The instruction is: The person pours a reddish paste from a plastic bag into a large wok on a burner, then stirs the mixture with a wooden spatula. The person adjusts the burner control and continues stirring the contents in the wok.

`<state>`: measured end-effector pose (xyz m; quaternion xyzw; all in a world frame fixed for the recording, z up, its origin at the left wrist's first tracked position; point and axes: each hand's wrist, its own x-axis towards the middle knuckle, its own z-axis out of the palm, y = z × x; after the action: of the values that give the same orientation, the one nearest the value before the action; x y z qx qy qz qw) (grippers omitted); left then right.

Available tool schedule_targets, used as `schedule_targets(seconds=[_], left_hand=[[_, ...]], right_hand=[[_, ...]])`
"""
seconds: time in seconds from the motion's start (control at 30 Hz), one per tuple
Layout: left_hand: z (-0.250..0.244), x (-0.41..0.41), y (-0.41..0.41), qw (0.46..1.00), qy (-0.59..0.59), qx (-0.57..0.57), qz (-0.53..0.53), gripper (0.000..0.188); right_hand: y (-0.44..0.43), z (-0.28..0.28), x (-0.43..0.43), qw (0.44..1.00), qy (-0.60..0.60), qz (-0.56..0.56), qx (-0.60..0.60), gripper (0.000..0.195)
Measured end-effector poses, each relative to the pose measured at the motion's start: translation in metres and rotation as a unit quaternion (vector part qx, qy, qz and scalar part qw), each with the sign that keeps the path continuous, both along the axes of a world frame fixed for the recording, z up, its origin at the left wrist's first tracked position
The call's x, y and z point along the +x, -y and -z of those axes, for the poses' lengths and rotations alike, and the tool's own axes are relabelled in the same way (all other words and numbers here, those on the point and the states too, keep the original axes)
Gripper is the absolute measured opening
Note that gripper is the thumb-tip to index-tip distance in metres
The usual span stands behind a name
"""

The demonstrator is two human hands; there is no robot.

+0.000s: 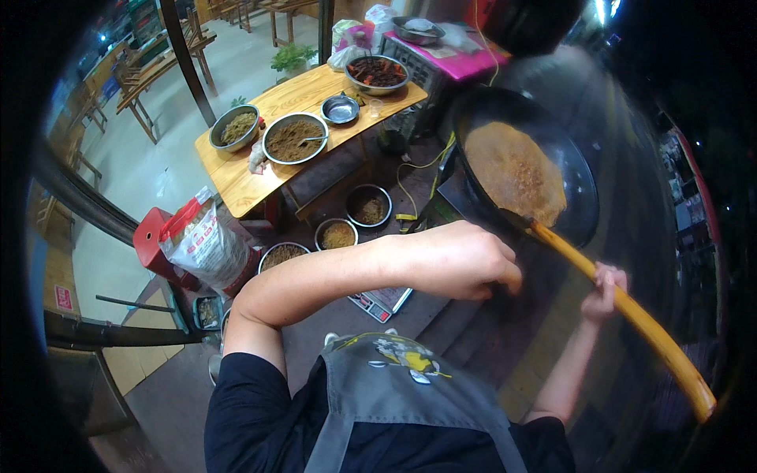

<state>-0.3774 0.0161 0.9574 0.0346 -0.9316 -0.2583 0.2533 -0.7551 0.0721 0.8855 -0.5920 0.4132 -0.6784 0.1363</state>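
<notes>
My right hand grips a long yellow wooden handle partway along its length. The handle's upper end reaches over the near rim of a large black wok, where the tool's head is mostly hidden. Bubbling orange-brown liquid fills the middle of the wok. Across my front stretches my left arm, with my left hand curled in the air below the wok, left of the handle. Its fingertips point down and are blurred; the inside of the palm is hidden.
On a wooden table stand metal bowls, one of brown paste with a spoon. Bowls of ground seasoning sit on the floor near a digital scale. A yellow cord runs beside the wok. An opened bag leans at left.
</notes>
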Motion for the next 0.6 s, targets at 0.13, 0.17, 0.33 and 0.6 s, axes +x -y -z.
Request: schedule_targets(seconds=[0.13,0.17,0.33,0.6], left_hand=[[-0.002,-0.006,0.0,0.998,-0.009,-0.063,-0.027,0.027],[-0.002,-0.008,0.0,0.996,-0.01,-0.076,-0.035,0.025],[-0.002,-0.013,0.004,0.992,-0.008,-0.112,-0.064,0.021],[-0.026,-0.03,-0.011,0.975,0.009,-0.197,-0.106,0.011]], right_hand=[[0.03,0.032,-0.014,1.0,0.005,-0.005,0.018,0.019],[0.038,0.042,-0.022,1.0,0.0,-0.001,0.016,0.019],[0.078,0.072,-0.032,0.999,-0.022,0.014,0.024,0.02],[0.129,0.081,-0.053,1.0,-0.003,0.003,0.021,0.02]])
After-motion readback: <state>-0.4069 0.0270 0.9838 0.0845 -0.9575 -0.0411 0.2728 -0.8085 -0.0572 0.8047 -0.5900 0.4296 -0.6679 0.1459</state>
